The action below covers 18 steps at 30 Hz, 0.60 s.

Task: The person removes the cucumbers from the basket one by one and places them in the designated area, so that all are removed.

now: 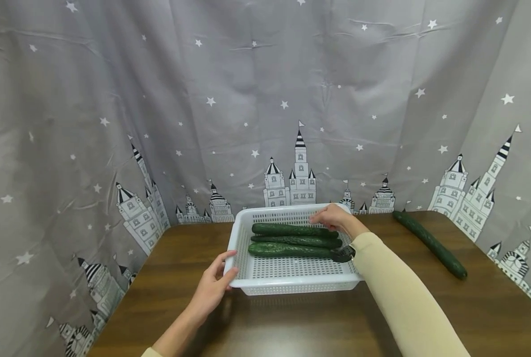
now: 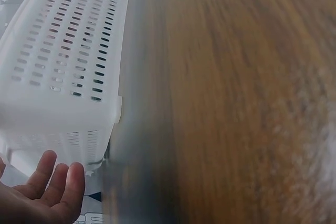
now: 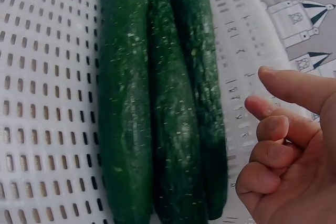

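Observation:
A white perforated plastic basket (image 1: 292,284) stands at the middle of the table. Three dark green cucumbers lie side by side across it: a back one (image 1: 287,229), a middle one (image 1: 298,241) and a front one (image 1: 287,250). At the basket's left end, my left hand (image 1: 210,286) grips the rim, thumb near the front corner and fingers along the outside. My right hand (image 1: 334,218) hovers over the back right of the basket, beside the cucumbers' right ends. In the right wrist view its thumb and index finger stand apart, the other fingers bend loosely, and nothing is held.
Another cucumber (image 1: 430,244) lies slantwise on the brown wooden table (image 1: 310,327), right of the basket. Behind the table hangs a grey curtain (image 1: 229,99) printed with stars and castles. My right sleeve (image 1: 403,292) passes over the basket's right end.

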Each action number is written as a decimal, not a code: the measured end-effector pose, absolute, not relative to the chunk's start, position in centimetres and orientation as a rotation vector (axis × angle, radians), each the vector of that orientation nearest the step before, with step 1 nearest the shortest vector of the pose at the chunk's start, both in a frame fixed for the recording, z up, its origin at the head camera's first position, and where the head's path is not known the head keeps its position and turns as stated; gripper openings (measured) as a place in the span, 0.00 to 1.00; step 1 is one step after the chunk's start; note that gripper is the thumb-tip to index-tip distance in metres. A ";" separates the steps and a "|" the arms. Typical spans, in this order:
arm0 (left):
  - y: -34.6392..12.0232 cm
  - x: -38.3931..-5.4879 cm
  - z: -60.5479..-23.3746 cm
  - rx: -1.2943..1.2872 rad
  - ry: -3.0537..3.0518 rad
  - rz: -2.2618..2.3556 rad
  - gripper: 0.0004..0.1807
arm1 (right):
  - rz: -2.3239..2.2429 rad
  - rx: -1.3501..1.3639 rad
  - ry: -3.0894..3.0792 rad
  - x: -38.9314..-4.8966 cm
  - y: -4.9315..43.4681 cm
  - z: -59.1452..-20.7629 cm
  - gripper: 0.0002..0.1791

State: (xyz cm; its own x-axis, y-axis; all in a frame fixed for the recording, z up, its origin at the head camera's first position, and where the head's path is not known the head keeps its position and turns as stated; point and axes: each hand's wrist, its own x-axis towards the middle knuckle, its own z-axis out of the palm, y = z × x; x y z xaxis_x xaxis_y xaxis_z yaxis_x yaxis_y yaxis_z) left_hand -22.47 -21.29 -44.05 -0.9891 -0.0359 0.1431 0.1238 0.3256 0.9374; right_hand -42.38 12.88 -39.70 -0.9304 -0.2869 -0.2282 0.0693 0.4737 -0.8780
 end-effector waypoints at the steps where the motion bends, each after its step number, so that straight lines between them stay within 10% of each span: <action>1: -21.3 -22.5 -44.0 -0.086 -2.443 -1.745 0.25 | -1.427 -0.190 2.396 -42.4 12.8 -39.7 0.22; 7: -21.3 -22.5 -43.8 -0.101 -2.436 -1.742 0.25 | -1.346 -0.160 2.462 -42.3 12.4 -40.1 0.06; 12: -21.3 -22.4 -43.9 -0.102 -2.446 -1.746 0.25 | -1.315 -0.132 2.476 -42.1 12.1 -40.5 0.23; 18: -21.4 -22.5 -44.1 -0.084 -2.448 -1.733 0.24 | -1.319 -0.171 2.489 -41.5 12.0 -40.7 0.06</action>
